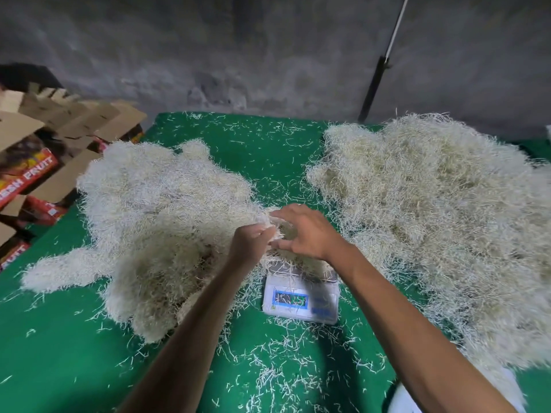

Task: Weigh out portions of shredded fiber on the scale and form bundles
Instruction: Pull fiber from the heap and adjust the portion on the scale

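A small white digital scale with a blue-framed display sits in the middle of the green cloth. A tuft of pale shredded fiber lies on its pan. My left hand pinches strands of that tuft from the left. My right hand hovers over it with fingers curled around the fiber. A large heap of fiber lies to the left of the scale. A bigger heap lies to the right.
Stacked cardboard fruit boxes stand at the far left beyond the cloth. A grey wall runs behind the table, with a dark pole leaning on it. Loose strands litter the cloth near the front edge.
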`<state>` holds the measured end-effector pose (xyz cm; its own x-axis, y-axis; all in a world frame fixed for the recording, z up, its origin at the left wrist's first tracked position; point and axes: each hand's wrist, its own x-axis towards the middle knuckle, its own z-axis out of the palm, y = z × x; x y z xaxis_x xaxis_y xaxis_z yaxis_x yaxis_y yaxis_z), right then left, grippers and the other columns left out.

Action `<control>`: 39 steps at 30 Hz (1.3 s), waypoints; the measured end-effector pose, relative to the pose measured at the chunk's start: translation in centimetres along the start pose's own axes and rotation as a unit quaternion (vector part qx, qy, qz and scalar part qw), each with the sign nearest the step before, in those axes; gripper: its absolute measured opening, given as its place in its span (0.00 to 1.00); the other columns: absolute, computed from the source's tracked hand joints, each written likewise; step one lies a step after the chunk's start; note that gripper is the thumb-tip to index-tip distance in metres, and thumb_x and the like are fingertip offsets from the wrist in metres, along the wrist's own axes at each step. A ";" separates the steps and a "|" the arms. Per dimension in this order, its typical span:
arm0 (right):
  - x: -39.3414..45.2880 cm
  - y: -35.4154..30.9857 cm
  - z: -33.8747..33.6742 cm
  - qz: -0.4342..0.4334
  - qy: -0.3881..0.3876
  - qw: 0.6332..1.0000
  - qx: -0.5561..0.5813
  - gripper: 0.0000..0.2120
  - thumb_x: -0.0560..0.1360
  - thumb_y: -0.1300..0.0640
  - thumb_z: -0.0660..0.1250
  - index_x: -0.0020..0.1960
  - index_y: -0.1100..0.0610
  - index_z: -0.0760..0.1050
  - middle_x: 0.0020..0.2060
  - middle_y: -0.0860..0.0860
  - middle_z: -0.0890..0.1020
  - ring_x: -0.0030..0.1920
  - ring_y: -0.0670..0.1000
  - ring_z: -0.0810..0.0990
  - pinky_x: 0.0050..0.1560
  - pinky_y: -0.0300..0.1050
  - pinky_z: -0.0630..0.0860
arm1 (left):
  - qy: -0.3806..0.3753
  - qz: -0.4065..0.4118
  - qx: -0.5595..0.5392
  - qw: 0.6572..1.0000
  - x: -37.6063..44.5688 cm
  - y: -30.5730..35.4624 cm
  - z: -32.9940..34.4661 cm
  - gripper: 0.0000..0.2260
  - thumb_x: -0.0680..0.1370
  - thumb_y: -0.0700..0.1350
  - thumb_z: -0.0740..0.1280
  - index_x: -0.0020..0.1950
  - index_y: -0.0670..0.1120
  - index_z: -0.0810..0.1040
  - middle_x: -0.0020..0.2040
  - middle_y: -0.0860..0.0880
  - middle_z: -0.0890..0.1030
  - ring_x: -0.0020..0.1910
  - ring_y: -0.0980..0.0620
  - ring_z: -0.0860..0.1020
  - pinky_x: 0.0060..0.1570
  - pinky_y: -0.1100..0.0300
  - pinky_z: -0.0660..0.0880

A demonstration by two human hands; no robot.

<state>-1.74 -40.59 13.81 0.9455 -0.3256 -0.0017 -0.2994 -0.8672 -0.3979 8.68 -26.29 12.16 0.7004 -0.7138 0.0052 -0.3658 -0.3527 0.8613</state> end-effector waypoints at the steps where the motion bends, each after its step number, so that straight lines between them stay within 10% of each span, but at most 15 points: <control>1: -0.4 -0.2 -0.3 -0.019 0.009 1.000 0.023 0.27 0.77 0.43 0.70 0.73 0.49 0.72 0.61 0.49 0.77 0.60 0.49 0.77 0.64 0.48 0.75 | -0.021 -0.002 -0.030 0.999 -0.2 0.6 0.4 0.16 0.81 0.40 0.68 0.36 0.31 0.74 0.29 0.41 0.72 0.28 0.51 0.68 0.30 0.59 0.67; 7: -3.6 2.2 -0.9 0.080 0.008 0.969 0.233 0.08 0.78 0.50 0.73 0.51 0.53 0.84 0.35 0.51 0.82 0.28 0.44 0.76 0.30 0.32 0.73 | -0.193 -0.207 -0.189 0.940 -1.2 3.1 1.4 0.14 0.81 0.55 0.68 0.58 0.45 0.80 0.52 0.43 0.83 0.49 0.47 0.83 0.47 0.52 0.82; 13: -7.2 8.7 -3.1 0.253 0.018 0.897 0.363 0.16 0.78 0.56 0.73 0.51 0.71 0.79 0.43 0.67 0.83 0.38 0.57 0.85 0.45 0.55 0.82 | -0.100 -0.226 -0.273 0.930 -1.9 2.2 2.1 0.13 0.85 0.49 0.61 0.64 0.44 0.78 0.64 0.43 0.81 0.61 0.44 0.81 0.63 0.43 0.77; 18: -8.0 11.9 -5.5 0.305 0.328 0.670 0.592 0.33 0.83 0.58 0.65 0.83 0.59 0.52 0.70 0.62 0.73 0.57 0.60 0.83 0.62 0.60 0.80 | -0.103 -0.214 -0.230 0.944 -2.9 1.8 3.9 0.12 0.85 0.43 0.61 0.66 0.40 0.77 0.63 0.42 0.81 0.60 0.44 0.81 0.63 0.42 0.78; 22: -8.5 11.6 -3.0 0.371 0.216 0.793 0.432 0.40 0.83 0.53 0.66 0.83 0.53 0.41 0.79 0.64 0.60 0.72 0.67 0.72 0.71 0.69 0.70 | -0.073 -0.227 -0.243 0.940 -3.5 1.0 5.4 0.09 0.84 0.41 0.63 0.61 0.40 0.79 0.59 0.41 0.83 0.56 0.45 0.83 0.58 0.45 0.81; 29: -8.8 9.9 0.9 0.380 0.151 0.811 0.418 0.35 0.84 0.54 0.65 0.83 0.58 0.50 0.74 0.62 0.71 0.65 0.63 0.80 0.66 0.63 0.77 | -0.043 -0.264 -0.239 0.934 -3.5 -0.9 5.7 0.10 0.83 0.40 0.64 0.62 0.40 0.79 0.56 0.43 0.84 0.53 0.47 0.84 0.56 0.45 0.82; 35: -7.9 8.8 2.3 0.367 0.140 0.799 0.455 0.31 0.83 0.56 0.66 0.81 0.56 0.57 0.47 0.50 0.81 0.54 0.62 0.85 0.59 0.61 0.81 | -0.014 -0.301 -0.239 0.923 -3.5 -2.3 5.5 0.09 0.81 0.42 0.66 0.58 0.41 0.81 0.53 0.42 0.85 0.52 0.46 0.84 0.52 0.48 0.83; 39: -7.1 8.6 3.0 0.364 0.129 0.810 0.441 0.30 0.82 0.57 0.67 0.80 0.58 0.59 0.53 0.53 0.83 0.47 0.50 0.85 0.52 0.49 0.84 | -0.014 -0.306 -0.231 0.924 -3.6 -3.1 5.4 0.09 0.81 0.43 0.64 0.56 0.41 0.81 0.52 0.44 0.85 0.51 0.48 0.84 0.50 0.50 0.83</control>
<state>-10.64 -44.63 7.64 0.4673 -0.7966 -0.3834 -0.4501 0.1589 -0.8787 3.98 -25.95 6.72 0.6705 -0.4847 -0.5617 0.3982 -0.4037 0.8237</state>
